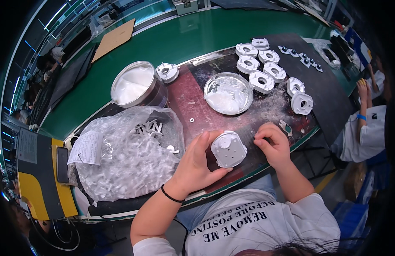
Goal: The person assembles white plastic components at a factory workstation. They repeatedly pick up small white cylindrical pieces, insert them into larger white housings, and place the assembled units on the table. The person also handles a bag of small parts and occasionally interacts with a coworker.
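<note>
in the head view, i see the left hand [192, 168] gripping a white plastic part [228, 150] over the bench [182, 96], near the front edge. the right hand [275, 145] is curled near the part's right side; i cannot tell whether it pinches anything.

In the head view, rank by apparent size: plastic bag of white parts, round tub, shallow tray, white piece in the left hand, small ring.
1. Plastic bag
2. Round tub
3. Shallow tray
4. White piece in the left hand
5. Small ring
</note>
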### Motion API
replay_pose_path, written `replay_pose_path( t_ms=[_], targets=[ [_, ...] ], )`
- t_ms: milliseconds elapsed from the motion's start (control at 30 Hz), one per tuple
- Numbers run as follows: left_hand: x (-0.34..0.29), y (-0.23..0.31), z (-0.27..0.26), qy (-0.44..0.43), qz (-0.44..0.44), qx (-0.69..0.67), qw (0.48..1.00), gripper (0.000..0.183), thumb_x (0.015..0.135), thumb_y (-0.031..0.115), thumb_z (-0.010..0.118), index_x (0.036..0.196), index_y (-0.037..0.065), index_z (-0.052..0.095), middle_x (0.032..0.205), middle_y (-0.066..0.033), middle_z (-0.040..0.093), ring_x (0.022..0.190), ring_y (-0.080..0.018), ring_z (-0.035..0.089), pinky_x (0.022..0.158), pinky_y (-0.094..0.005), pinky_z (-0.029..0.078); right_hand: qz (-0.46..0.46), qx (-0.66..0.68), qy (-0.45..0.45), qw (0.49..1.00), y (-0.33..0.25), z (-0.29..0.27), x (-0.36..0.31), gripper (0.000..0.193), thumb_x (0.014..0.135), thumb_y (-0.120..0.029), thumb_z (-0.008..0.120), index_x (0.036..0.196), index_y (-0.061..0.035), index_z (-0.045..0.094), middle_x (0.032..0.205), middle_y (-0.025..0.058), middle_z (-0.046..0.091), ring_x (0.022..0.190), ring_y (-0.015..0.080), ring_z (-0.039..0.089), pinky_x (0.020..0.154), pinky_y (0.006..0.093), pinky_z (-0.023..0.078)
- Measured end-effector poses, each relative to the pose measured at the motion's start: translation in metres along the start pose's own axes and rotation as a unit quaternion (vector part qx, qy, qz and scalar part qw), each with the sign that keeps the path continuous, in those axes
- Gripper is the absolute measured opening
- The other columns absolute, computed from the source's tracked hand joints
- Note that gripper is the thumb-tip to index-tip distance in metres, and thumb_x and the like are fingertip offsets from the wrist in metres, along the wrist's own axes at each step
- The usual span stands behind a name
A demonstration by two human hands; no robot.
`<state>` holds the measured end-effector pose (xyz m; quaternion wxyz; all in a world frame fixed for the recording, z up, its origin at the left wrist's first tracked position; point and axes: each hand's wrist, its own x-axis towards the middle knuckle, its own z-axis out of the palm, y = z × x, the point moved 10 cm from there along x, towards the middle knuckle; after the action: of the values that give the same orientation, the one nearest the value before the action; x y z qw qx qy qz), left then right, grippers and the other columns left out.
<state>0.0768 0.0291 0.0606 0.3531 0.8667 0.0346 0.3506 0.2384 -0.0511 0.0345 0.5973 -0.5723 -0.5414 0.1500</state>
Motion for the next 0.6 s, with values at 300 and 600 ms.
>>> replay_pose_path(
  t_ms=[300,600],
  targets=[
    [0.000,0.001,-0.029,0.042,-0.027,0.008,0.999,0.113,0.063,0.016,0.081,0.144,0.011,0.002,0.129,-0.0215,0.047,0.115,-0.0381,0.049,0.096,-0.0425,0.038,0.017,-0.011,-0.052,0.998,0.004,0.010,0.007,0.011,0.074,-0.003,0.068,0.082,-0.0005,0.061,0.081,0.0090,0.058,0.077,0.0203,0.055,0.070,0.0295,0.043],
    [-0.099,0.081,-0.154,0.206,-0.142,0.266,0.931,0.123,0.061,0.009,0.083,0.143,0.015,-0.009,0.130,-0.0207,0.045,0.117,-0.0319,0.048,0.099,-0.0416,0.035,0.035,0.053,-0.083,0.995,0.033,0.006,-0.014,0.008,0.079,-0.001,0.061,0.084,0.0006,0.055,0.097,0.0094,0.051,0.092,0.0192,0.050,0.084,0.0289,0.038]
  ],
)
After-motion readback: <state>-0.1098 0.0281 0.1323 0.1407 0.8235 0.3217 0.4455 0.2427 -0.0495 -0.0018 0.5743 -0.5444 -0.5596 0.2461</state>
